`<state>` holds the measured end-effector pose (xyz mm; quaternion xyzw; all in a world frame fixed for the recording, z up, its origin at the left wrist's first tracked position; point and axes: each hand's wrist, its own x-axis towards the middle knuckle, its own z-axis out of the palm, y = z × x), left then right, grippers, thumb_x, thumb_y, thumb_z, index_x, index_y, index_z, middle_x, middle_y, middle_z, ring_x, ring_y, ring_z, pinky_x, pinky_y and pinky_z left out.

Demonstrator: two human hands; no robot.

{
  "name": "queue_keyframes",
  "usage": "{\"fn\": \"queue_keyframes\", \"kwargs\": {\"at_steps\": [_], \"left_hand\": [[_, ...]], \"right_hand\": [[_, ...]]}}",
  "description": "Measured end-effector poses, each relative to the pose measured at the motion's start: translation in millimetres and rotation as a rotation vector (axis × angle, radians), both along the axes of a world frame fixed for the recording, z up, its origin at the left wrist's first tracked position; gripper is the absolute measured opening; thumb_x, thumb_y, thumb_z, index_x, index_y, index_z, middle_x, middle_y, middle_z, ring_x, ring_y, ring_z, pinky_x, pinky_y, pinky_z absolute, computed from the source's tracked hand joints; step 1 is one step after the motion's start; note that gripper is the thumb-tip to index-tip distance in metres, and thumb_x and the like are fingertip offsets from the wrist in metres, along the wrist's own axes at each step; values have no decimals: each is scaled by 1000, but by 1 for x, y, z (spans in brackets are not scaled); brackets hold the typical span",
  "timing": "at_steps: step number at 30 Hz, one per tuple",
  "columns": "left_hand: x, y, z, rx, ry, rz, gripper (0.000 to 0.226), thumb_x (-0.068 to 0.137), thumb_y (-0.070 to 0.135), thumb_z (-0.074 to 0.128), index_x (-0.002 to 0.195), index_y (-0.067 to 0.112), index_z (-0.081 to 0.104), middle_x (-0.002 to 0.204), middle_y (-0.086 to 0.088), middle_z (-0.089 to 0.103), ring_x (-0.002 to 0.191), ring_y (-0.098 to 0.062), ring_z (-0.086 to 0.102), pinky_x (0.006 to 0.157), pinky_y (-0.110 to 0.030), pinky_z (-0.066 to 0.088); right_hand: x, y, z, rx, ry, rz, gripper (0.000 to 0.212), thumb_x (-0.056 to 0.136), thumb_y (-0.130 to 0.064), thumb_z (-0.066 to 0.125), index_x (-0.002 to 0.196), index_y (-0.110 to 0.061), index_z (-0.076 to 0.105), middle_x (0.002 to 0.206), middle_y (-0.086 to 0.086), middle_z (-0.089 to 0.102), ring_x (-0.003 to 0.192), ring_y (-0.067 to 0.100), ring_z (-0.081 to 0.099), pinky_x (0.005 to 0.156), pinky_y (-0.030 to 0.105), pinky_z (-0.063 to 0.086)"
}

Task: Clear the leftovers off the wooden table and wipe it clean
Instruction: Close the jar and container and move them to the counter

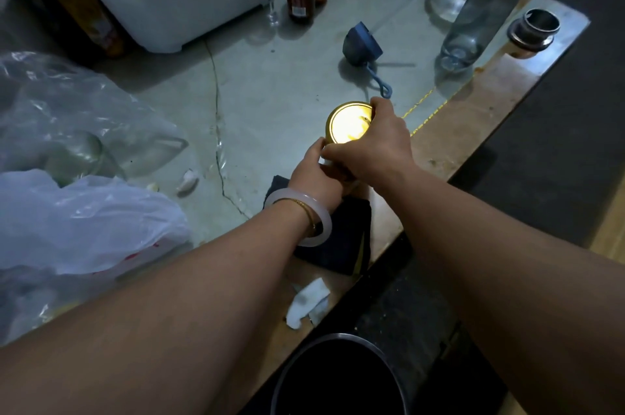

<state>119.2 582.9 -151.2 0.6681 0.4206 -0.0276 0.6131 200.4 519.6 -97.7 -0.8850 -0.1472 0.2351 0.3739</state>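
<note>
Hands on a gold-lidded jar [348,125] near the surface's [270,83] front edge.

Right hand [375,144] grips the lid's rim from above while the left hand [318,167] (wearing a pale bangle [306,218]) clasps the jar's side below. A dark cloth [341,238] lies just under the left wrist, a crumpled tissue [307,303] sits nearer the edge, and plastic bags [77,177] lie heaped to the left.

Both hands grip a jar with a gold lid [348,123]: the right hand [372,147] over the lid's rim, the left hand [318,174] around its side, above a dark cloth [341,238] on the tabletop [270,110].
</note>
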Motion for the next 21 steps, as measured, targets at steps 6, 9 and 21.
{"fn": "queue_keyframes", "kwargs": {"at_steps": [6, 9, 21], "left_hand": [[2, 9, -3, -13, -9, 48, 78, 83, -1, 58, 143, 38, 27, 122, -13, 59, 108, -35, 60, 86, -50, 54], [1, 13, -3, -15, -11, 53, 80, 82, -4, 57, 144, 38, 27, 121, -13, 60, 104, -35, 62, 82, -49, 56], [-8, 1, -3, -182, -72, 201, 98, 76, -14, 55, 150, 29, 8, 136, -5, 51, 116, -32, 57, 95, -52, 48]], "right_hand": [[-2, 13, -5, 2, -35, 17, 99, 68, -35, 84, 149, -21, 28, 141, 8, 43, 121, 22, 49, 80, 24, 33], [-1, 16, -4, 15, -20, 36, 105, 70, -37, 84, 153, -24, 22, 146, 8, 37, 127, 22, 45, 81, 22, 31], [-14, -18, -11, 238, -9, -89, 95, 77, -11, 71, 154, -33, 19, 140, 5, 40, 121, 20, 50, 103, 38, 45]]}}
